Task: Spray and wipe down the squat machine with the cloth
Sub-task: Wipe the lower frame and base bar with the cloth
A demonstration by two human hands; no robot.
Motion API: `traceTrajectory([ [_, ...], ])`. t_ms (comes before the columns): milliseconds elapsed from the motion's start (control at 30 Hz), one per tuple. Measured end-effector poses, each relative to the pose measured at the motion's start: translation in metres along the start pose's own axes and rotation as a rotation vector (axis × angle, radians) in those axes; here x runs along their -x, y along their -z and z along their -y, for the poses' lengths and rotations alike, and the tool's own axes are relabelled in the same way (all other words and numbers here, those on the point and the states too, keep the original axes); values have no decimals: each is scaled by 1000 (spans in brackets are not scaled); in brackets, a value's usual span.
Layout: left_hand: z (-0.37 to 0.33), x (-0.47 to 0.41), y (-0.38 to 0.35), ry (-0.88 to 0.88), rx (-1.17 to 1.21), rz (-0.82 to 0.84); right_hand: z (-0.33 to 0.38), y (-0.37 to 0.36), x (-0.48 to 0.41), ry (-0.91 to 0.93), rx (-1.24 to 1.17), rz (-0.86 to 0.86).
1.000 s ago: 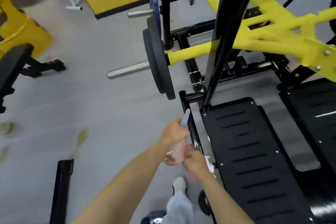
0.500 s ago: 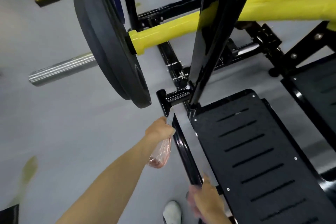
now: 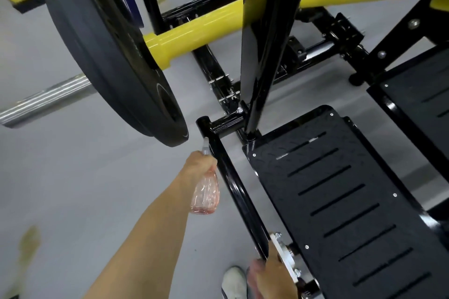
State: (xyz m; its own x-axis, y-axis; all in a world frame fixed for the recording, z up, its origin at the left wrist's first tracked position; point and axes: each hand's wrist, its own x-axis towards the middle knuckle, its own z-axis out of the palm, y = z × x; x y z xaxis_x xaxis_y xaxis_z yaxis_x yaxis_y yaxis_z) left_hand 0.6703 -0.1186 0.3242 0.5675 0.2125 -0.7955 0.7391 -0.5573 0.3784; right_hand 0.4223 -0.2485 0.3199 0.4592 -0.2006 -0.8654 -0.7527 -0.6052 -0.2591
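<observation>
Your left hand [image 3: 199, 165] curls round the neck of the one spray bottle [image 3: 205, 194], light, thin-walled plastic best held right there, its nozzle just beside the black side rail [image 3: 238, 192] of the squat machine [image 3: 264, 56], which is rigid and glossy, likely slick when wet. Your right hand [image 3: 272, 277], at the rail's near end, is too blurred to tell its grip or any cloth. Right of both hands lie two footplates [image 3: 328, 189].

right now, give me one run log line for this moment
step: spray | left hand: grips spray bottle, nozzle beside black side rail | right hand: at rail's lower end, blurred, cloth not discernible
</observation>
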Motion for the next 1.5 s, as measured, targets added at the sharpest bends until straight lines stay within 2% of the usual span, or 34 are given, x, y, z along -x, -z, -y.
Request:
traceTrajectory([
  [100,18,13,2,-22,-101,14,-6,1,10,-46,114,-48],
  [200,48,37,-13,-60,-215,79,-20,-9,19,-110,20,44],
  [333,108,83,-48,-100,-346,185,-46,-13,39,-68,58,118],
  [400,139,113,-71,-115,-365,241,-64,-13,49,-72,7,89],
  [500,181,163,-110,-136,-515,318,-105,-17,72,-93,-71,54],
  [567,207,195,-137,-153,-614,302,-141,-23,91,-91,-90,48],
  [667,242,237,-172,-125,-619,265,-192,-30,126,-118,-92,10],
  [833,272,269,-203,-164,-678,234,-254,-53,157,-94,152,50],
  [1000,290,293,-221,-210,-831,440,-301,-66,175,-146,45,57],
  [1100,289,310,-235,-255,-789,453,-319,-70,181,-219,-223,-9],
  [1233,268,322,-265,-416,-629,351,-329,-58,187,-194,-318,-43],
  [1400,211,336,-306,-563,-353,298,-340,-37,190,-259,-474,-85],
  [1500,187,340,-332,-667,-347,267,-346,-27,197,-269,-598,-118],
])
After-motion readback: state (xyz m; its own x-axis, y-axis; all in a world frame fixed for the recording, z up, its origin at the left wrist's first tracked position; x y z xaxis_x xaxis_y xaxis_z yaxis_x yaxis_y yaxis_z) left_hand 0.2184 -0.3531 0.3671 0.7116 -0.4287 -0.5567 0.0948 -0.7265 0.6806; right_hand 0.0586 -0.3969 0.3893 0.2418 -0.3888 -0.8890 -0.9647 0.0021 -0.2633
